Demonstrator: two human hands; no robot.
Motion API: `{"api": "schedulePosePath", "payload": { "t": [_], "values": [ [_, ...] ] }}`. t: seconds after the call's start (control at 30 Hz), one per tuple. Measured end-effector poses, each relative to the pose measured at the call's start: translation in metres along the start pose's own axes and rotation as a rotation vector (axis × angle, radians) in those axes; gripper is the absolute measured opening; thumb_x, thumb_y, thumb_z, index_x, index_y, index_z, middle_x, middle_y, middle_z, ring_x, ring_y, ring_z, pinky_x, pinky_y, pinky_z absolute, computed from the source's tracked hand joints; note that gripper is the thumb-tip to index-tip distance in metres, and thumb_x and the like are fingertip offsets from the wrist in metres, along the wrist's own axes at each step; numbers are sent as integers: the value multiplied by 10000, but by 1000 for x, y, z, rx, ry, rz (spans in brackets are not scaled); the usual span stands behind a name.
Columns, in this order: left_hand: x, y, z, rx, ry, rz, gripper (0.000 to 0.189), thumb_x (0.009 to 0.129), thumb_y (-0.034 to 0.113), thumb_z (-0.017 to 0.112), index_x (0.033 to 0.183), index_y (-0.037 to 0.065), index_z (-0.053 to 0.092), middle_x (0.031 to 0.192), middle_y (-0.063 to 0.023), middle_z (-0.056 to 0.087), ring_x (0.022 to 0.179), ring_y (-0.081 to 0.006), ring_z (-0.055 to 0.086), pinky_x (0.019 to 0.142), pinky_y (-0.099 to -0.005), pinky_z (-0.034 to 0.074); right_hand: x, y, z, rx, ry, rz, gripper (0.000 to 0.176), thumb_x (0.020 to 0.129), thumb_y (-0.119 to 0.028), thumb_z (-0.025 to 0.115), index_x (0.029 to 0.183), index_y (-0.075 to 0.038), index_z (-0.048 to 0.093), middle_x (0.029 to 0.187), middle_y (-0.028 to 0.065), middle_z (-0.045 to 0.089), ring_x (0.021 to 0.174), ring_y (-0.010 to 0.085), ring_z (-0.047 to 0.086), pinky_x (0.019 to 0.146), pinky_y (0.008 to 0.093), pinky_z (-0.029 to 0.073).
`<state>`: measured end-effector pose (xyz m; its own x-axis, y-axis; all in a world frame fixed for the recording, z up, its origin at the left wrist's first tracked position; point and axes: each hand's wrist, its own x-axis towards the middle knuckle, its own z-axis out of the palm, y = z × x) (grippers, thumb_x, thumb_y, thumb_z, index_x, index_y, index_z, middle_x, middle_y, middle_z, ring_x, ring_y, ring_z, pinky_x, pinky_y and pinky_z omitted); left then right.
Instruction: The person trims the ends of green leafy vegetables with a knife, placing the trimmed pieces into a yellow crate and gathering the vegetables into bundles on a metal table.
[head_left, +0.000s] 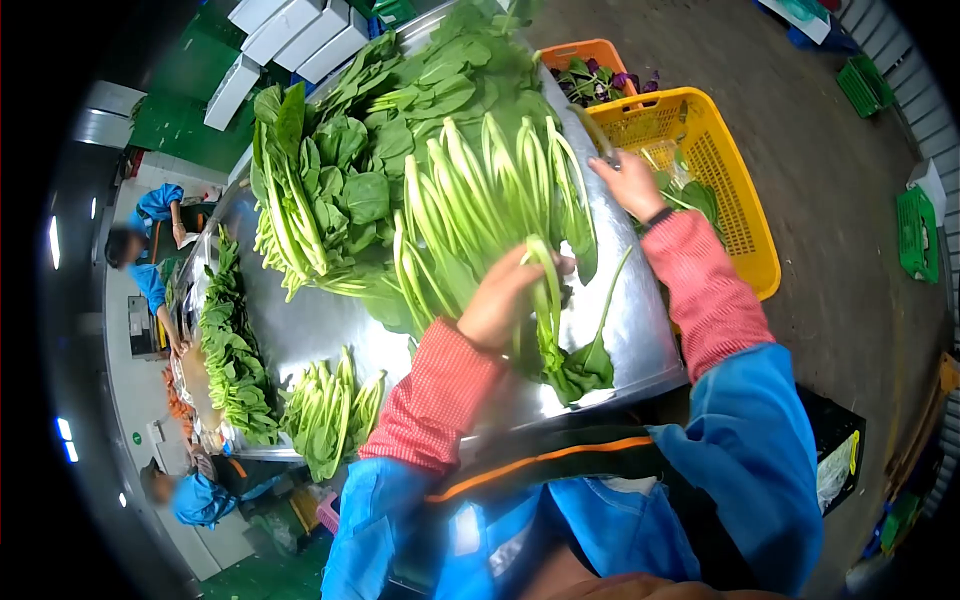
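Observation:
My left hand (500, 300) is closed around a leafy green (543, 315), its pale stalk bent over the fingers and its leaves hanging toward the table's near edge. A single leafy stem (606, 325) lies just right of it. My right hand (632, 185) is at the table's right edge, beside the yellow basket, fingers drawn together. A thin, blurred strip (597, 130) shows at its fingertips; I cannot make out what it is. In front of both hands spreads a large heap of leafy greens (460, 190), many with pale stalk ends facing me.
The metal table (320, 325) also carries a small bunch of greens (330, 410) and a long row of greens (235, 350) at left. The yellow basket (745, 190) holds some leaves; an orange crate (585, 52) stands behind it. Two people in blue (205, 498) work at left.

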<state>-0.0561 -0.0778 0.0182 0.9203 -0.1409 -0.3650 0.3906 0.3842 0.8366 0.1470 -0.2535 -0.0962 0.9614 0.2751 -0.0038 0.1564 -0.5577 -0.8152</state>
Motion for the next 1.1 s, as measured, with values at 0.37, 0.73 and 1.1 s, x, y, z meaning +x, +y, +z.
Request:
{"api": "schedulePosePath", "payload": {
  "t": [0.37,0.73,1.1],
  "values": [
    [11,21,-7,115,406,100,229,845,193,709,954,91,537,806,-23,558,684,-117,553,615,-241,454,-50,-52,2,365,186,-111,154,850,-144,634,828,6,607,601,79,539,528,165,483,543,318,418],
    [41,9,28,474,174,247,288,861,157,699,1088,3,610,845,7,649,715,-62,593,648,-213,491,-139,-86,-82,106,116,-363,183,871,-143,648,941,26,636,855,133,640,742,246,635,661,314,489],
    [2,19,39,199,108,82,250,883,139,656,1104,37,600,855,-3,644,706,-89,609,645,-230,508,-131,-44,-85,43,30,-141,223,906,-218,611,960,-8,661,813,94,652,679,221,634,651,325,505]
  ]
}}
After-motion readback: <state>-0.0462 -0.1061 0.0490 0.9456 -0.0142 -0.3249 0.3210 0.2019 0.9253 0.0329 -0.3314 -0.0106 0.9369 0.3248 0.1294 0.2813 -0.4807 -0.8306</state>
